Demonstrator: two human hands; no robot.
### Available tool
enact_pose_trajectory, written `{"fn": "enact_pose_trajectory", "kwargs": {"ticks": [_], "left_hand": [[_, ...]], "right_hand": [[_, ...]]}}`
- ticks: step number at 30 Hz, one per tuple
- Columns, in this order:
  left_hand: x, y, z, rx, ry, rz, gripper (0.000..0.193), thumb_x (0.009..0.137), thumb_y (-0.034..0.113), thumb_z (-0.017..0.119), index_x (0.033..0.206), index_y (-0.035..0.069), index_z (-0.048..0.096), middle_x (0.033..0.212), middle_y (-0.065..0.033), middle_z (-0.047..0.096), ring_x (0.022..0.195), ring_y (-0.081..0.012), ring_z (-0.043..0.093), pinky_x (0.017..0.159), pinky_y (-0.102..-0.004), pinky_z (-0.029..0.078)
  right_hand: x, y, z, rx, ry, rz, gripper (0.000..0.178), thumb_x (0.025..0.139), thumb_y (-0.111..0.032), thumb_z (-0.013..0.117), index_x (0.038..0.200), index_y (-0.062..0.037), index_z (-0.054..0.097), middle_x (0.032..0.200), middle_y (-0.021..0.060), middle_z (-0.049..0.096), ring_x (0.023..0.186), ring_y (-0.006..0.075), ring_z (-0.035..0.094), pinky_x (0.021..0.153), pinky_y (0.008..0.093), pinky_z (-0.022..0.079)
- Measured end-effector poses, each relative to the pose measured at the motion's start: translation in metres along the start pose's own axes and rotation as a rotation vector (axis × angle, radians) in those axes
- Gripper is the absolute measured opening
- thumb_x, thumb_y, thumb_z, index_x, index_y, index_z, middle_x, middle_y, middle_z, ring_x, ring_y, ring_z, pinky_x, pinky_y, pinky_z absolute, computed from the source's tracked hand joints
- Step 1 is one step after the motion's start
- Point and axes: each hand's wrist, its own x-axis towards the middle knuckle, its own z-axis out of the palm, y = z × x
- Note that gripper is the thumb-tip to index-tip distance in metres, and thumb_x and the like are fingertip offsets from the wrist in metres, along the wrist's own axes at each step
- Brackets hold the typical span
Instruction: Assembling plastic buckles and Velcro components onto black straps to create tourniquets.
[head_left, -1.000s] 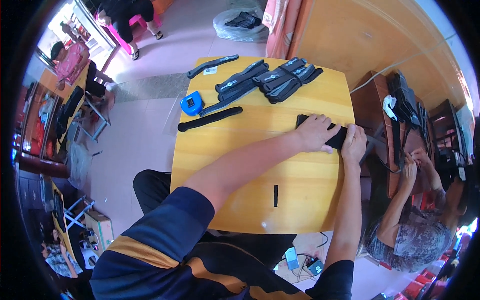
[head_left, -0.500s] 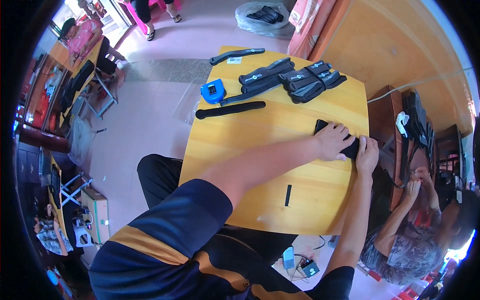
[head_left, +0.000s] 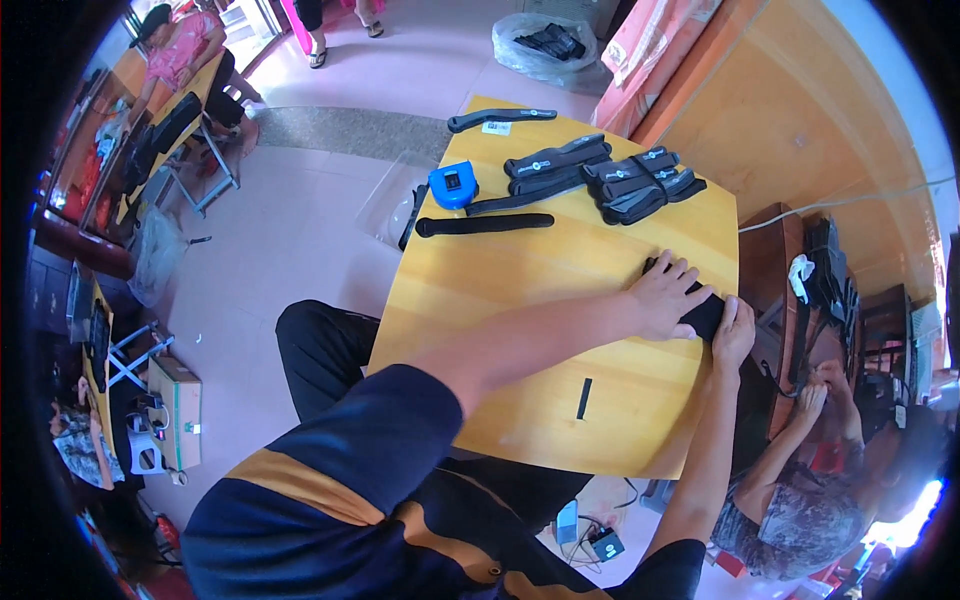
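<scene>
Left hand [head_left: 665,297] spread flat over black strip [head_left: 706,317] at right edge of worktop [head_left: 500,268], right hand [head_left: 735,332] bent at strip's near end, grip unclear; banded straps [head_left: 640,185] near far edge bear pale print, unreadably small; clear bag [head_left: 505,36] on floor [head_left: 300,210] holds dark pieces [head_left: 555,42].

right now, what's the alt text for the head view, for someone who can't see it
The person's left hand and right hand are on a black item at the right side of a yellow table. Dark straps and a blue tape measure lie farther away; a small black strip lies nearer.
</scene>
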Motion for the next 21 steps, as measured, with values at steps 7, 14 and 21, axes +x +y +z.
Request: {"fn": "enact_pose_trajectory", "kwargs": {"ticks": [7,14,21], "left_hand": [[-0.141,-0.064,-0.102,-0.071,0.423,-0.244,0.045,0.083,0.022,0.072,0.123,0.005,0.064,0.132,-0.0172,0.058,0.127,-0.0373,0.052,0.107,-0.0506,0.041],[-0.259,-0.114,-0.123,0.206,0.466,-0.569,0.037,0.084,0.011,0.070,0.120,0.003,0.064,0.125,-0.0163,0.060,0.117,-0.0364,0.056,0.100,-0.0462,0.046],[-0.296,-0.110,-0.123,-0.024,0.392,-0.551,0.029,0.086,0.011,0.069,0.114,0.004,0.067,0.106,-0.0151,0.068,0.101,-0.0347,0.062,0.088,-0.0425,0.051]], "right_hand": [[-0.010,-0.019,-0.025,0.318,0.328,0.153,0.043,0.107,-0.028,0.049,0.135,0.0019,0.058,0.131,0.0191,0.063,0.121,0.0298,0.061,0.106,0.0383,0.044],[-0.085,-0.128,-0.038,0.793,0.275,0.197,0.027,0.105,-0.016,0.051,0.120,0.0005,0.066,0.117,0.0088,0.066,0.112,0.0182,0.060,0.102,0.0325,0.046],[-0.155,-0.228,-0.031,1.124,-0.041,0.238,0.022,0.103,-0.014,0.060,0.118,-0.0001,0.067,0.113,0.0051,0.068,0.109,0.0146,0.061,0.099,0.0301,0.048]]}}
